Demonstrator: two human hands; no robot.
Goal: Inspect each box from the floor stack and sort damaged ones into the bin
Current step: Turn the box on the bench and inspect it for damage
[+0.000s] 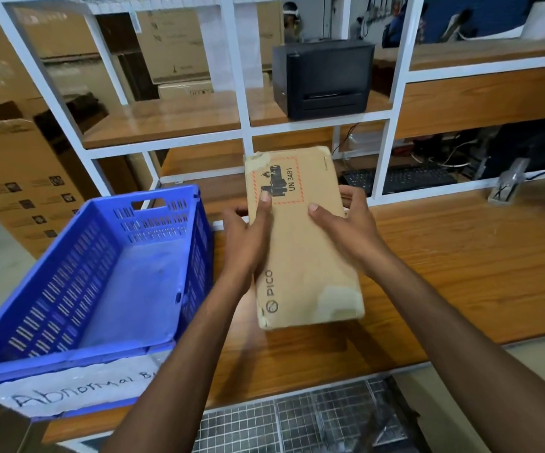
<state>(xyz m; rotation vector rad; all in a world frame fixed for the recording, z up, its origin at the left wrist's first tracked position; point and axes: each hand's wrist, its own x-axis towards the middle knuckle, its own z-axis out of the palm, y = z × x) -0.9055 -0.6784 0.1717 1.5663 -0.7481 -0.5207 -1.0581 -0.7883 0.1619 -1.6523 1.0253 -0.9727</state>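
A flat brown cardboard box [307, 256], printed "PICO" and "UN 3481", is held above the wooden table. Its corners look scuffed and torn, most at the near right and far left. My left hand [248, 240] grips its left edge with the thumb on top. My right hand [346, 230] grips its right edge, fingers wrapped behind. To the left stands a blue plastic bin [196, 256] with slotted walls and nothing inside; a paper label on its front reads "Abnormal B...".
The wooden table [460, 273] runs right of the bin. Behind it a white shelf frame [248, 125] holds a black printer [323, 80]; a keyboard [401, 179] lies lower. Large cardboard cartons [19, 178] stand at left. A wire grid [297, 420] lies below.
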